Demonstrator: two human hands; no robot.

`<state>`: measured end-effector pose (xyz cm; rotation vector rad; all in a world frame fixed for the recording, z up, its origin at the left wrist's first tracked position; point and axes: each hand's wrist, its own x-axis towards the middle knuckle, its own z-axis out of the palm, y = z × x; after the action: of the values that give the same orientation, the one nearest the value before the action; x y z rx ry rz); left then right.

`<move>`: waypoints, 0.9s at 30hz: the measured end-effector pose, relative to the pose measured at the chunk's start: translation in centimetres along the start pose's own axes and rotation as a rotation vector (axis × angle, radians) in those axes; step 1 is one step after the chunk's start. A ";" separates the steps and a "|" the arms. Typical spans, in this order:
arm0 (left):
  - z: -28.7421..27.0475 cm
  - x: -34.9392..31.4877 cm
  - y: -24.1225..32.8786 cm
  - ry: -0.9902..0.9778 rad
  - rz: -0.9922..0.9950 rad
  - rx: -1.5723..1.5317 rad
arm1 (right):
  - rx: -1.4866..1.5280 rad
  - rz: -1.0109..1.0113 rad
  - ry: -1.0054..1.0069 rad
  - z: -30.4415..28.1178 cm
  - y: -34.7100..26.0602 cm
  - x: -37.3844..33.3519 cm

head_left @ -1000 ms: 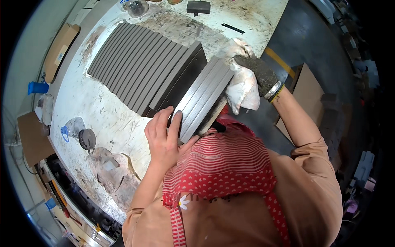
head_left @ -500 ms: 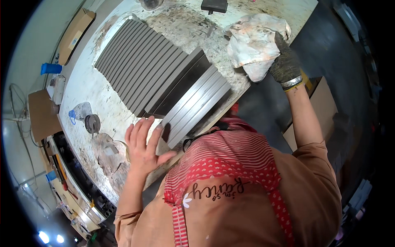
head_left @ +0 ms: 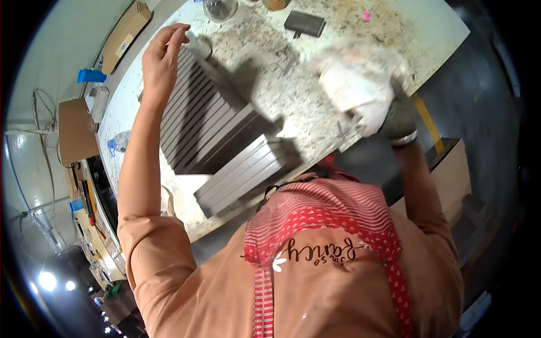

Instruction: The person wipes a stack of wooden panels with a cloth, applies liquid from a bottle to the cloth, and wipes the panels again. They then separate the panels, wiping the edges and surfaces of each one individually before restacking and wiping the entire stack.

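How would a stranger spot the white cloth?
Start with the large white table and find its right-hand edge. There, against the gloved right hand, is a crumpled cloth. Its pale, soft folds set it apart from the straight grey slats.

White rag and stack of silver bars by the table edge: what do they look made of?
White rag: probably soft fabric with a dull, dirty finish; it bunches and droops, though motion blur hides any weave. Stack of silver bars: likely bare metal, possibly aluminium, satin finish; straight edges and a greyish sheen suggest it.
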<state>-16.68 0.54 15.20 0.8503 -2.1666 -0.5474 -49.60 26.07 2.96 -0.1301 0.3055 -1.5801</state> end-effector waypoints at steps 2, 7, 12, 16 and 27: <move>2.5 3.6 -1.8 -0.010 -0.127 0.079 | 0.014 0.004 0.051 -1.7 0.2 -0.4; 10.7 10.7 -4.6 -0.040 -0.218 -0.086 | 0.132 -0.037 0.302 -2.7 -0.4 -0.6; 19.6 14.8 -6.5 0.015 -0.471 -0.286 | -0.062 -0.188 0.315 -6.6 -0.8 -0.4; 25.5 17.3 -7.7 0.095 -0.464 -0.459 | 0.058 -0.231 0.345 -5.9 -1.9 -0.5; 22.0 14.3 -0.5 -0.220 0.220 0.174 | 0.085 -0.235 0.141 -4.1 -3.4 0.6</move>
<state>-40.46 -7.45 7.63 0.6536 -2.4998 -0.3585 -54.00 25.97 -0.14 0.0121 0.3414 -1.8371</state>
